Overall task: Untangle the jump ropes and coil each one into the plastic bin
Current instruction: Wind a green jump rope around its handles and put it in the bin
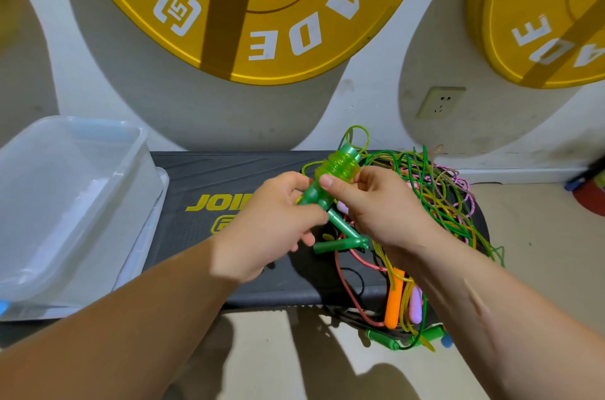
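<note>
Plastic bin: well left of left hand | left hand: fingers curled round lower end of green handle | right hand: thumb and fingers pinching handle's ribbed upper part | tangled jump ropes: just right of and beneath right hand, on black step board

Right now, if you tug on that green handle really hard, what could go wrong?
Two things might. The left hand and right hand both grip the green handle, and its cord seems to run into the tangle of ropes, so a hard tug could tighten the knots. The orange handle and pink handle hang over the front edge of the step platform, so pulling may drag the pile onto the floor.
</note>
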